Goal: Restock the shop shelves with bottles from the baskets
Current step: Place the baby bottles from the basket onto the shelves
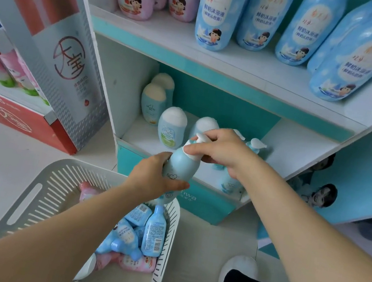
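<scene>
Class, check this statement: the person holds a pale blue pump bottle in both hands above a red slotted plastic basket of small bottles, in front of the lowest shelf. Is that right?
Not quite. The head view shows the slotted plastic basket is white, not red. The rest stands: the left hand grips the pale blue pump bottle by its body and the right hand holds its pump top, in front of the lowest shelf.

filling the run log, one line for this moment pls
left hand: holds bottle body | right hand: on pump | basket: bottles left | low shelf: part filled

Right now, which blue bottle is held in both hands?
The blue pump bottle above the basket: left hand grips its body, right hand its pump.
</scene>
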